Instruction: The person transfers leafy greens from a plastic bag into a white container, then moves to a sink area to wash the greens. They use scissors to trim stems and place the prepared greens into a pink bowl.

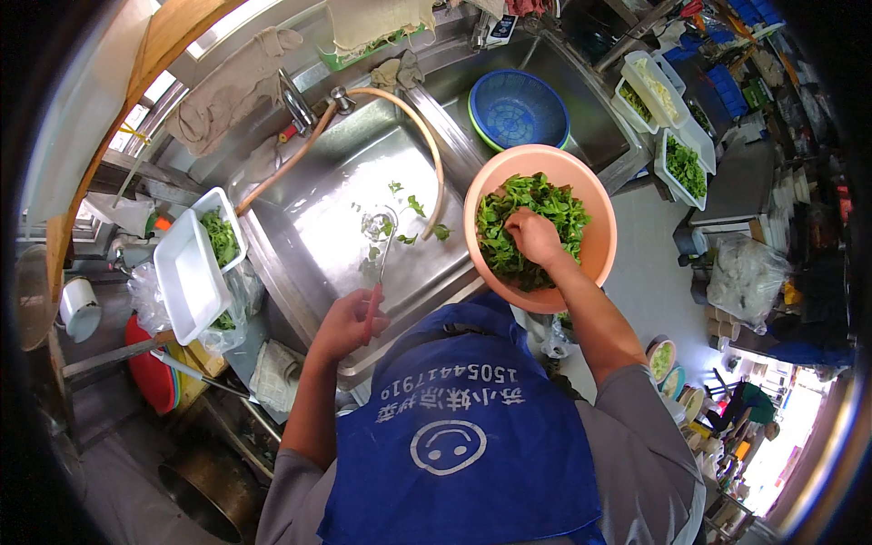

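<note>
A round pink plastic basin (pixel 606 204) full of leafy greens (pixel 558 204) stands over the right edge of the sink. Into it reaches my right hand (pixel 535 237), fingers bent down among the leaves; whether they pinch any is hidden. My left hand (pixel 351 323) is closed around the red handle of a slim metal tool (pixel 375 306), whose thin, curved metal end extends over the stainless steel sink (pixel 313 235). Loose leaves (pixel 414 204) lie about the drain.
A tan hose (pixel 432 146) curves from the faucet (pixel 297 102) into the sink. Blue plastic baskets (pixel 519 109) sit in the second basin. White trays (pixel 193 276) stand left; trays of vegetables (pixel 684 167) are at right. A person (pixel 753 405) is in the far background.
</note>
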A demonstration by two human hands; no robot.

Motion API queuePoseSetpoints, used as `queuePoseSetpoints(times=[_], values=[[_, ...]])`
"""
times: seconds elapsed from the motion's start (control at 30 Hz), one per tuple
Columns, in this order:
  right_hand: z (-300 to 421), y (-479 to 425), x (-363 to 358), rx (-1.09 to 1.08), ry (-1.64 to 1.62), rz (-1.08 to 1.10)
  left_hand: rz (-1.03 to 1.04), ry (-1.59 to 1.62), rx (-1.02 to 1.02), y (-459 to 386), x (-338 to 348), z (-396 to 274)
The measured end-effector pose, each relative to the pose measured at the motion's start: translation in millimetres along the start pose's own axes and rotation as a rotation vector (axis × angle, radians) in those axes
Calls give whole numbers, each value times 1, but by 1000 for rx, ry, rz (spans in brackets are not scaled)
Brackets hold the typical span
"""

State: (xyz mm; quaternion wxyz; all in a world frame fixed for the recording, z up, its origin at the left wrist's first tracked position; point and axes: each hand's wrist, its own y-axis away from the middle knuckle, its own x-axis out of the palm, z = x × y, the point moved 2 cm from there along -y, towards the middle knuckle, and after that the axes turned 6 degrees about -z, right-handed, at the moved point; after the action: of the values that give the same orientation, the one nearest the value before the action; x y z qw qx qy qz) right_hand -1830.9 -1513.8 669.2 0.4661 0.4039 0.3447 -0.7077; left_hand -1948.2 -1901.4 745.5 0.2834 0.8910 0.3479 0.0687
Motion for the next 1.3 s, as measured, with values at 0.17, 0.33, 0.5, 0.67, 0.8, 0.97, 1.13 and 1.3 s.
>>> queuePoseSetpoints(times=[0.17, 0.33, 0.5, 0.67, 0.8, 0.97, 1.13, 1.3], values=[[23, 1, -11, -85, 12, 23, 16, -24, 4, -5, 1, -1], [11, -4, 7, -10, 47, 16, 30, 32, -2, -4, 2, 1], [-13, -5, 0, 338, -681, -72, -9, -55, -34, 2, -1, -8], [-8, -6, -15, 503, -751, -55, -11, 1, -19, 1, -4, 5], [-4, -4, -13, 240, -375, -28, 4, -33, 30, -1, -2, -1], [21, -4, -4, 181, -28, -14, 8, -36, 6, -3, 0, 3], [14, -5, 15, 141, 119, -59, 36, -18, 2, -2, 3, 1], [22, -4, 9, 193, 128, -37, 4, -20, -27, -1, 3, -2]])
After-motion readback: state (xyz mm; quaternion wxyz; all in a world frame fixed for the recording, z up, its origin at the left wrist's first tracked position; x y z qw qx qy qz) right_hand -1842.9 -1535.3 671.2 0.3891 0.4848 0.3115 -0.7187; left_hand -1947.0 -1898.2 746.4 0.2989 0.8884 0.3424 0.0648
